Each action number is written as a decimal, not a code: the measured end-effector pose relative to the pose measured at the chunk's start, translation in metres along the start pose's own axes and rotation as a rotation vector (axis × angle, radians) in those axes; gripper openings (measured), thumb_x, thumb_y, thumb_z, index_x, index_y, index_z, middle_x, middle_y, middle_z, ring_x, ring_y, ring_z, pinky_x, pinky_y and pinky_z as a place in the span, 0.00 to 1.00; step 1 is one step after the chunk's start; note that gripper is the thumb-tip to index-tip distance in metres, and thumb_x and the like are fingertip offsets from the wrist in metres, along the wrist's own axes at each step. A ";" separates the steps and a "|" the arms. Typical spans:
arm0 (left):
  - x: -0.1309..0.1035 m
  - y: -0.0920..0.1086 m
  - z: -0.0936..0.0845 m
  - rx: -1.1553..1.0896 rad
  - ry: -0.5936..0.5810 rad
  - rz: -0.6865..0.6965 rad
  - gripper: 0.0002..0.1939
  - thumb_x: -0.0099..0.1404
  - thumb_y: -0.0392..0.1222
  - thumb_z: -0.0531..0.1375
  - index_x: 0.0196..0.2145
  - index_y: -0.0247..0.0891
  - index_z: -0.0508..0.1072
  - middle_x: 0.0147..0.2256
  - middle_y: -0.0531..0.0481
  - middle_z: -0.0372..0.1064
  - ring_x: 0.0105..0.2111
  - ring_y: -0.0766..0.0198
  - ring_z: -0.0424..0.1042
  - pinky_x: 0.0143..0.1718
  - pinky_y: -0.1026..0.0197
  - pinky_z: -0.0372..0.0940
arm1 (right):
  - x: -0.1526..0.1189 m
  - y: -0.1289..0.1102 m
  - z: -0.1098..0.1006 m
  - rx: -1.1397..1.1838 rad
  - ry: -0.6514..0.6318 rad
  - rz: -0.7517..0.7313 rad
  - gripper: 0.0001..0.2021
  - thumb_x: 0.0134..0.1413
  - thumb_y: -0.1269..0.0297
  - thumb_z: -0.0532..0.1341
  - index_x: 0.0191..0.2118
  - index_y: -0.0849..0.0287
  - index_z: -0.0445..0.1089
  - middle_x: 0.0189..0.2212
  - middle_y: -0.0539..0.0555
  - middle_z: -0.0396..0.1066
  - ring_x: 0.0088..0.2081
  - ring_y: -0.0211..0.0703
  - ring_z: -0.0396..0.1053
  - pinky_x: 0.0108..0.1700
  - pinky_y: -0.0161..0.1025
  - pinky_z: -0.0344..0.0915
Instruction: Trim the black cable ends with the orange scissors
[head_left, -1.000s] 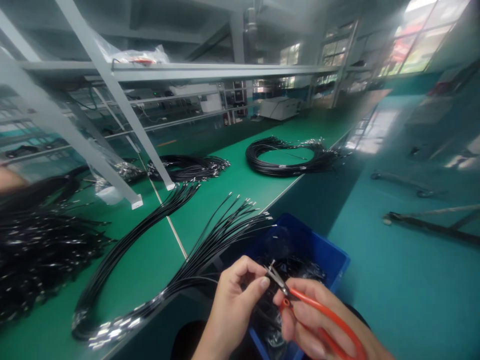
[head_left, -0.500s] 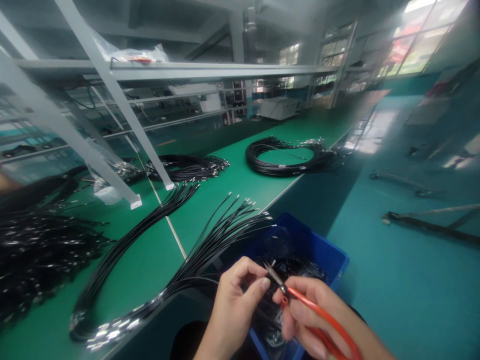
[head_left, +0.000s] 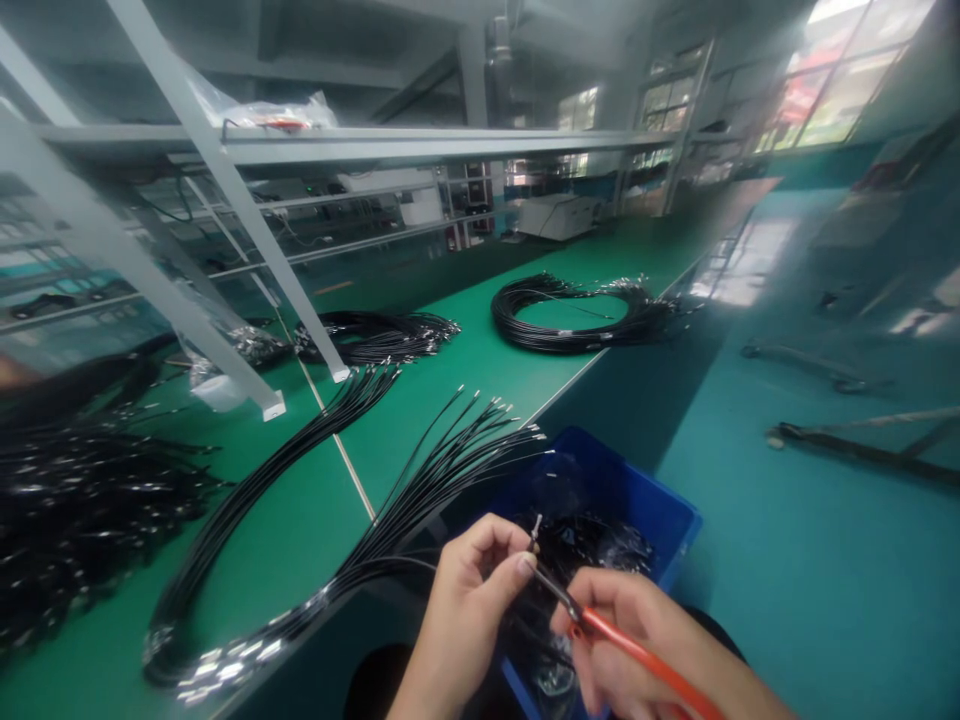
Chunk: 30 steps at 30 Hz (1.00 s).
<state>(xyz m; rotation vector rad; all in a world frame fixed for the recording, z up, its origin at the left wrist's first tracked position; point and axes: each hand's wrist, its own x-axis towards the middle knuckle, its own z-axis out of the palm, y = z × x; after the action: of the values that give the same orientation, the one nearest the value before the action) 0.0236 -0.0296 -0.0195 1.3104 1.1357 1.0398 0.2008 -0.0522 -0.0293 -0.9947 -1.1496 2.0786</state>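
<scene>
Over blue bin [head_left: 660, 520]: scissors [head_left: 600, 630] now lower, nearer left hand [head_left: 469, 600].

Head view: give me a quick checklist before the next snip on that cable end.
1. Left hand pinches the cable end: ok.
2. Right hand grips the orange-handled snips: ok.
3. Blades meet the wire near the left fingertips; finger clearance: cannot tell.
4. Blue bin sits under the hands: ok.
5. Cable bundle lies on the green bench, ends overhanging the edge: ok.
</scene>
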 end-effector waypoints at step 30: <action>-0.002 -0.001 0.002 0.140 0.046 0.072 0.07 0.60 0.41 0.59 0.27 0.37 0.68 0.26 0.53 0.64 0.28 0.65 0.62 0.31 0.65 0.57 | 0.011 0.000 -0.006 -0.015 -0.020 0.015 0.14 0.44 0.62 0.65 0.33 0.62 0.63 0.18 0.50 0.70 0.10 0.25 0.52 0.11 0.24 0.48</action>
<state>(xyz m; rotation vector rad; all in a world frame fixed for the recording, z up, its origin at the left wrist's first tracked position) 0.0253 -0.0321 -0.0207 1.4538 1.2211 1.0631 0.1992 -0.0409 -0.0356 -0.9945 -1.1726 2.0993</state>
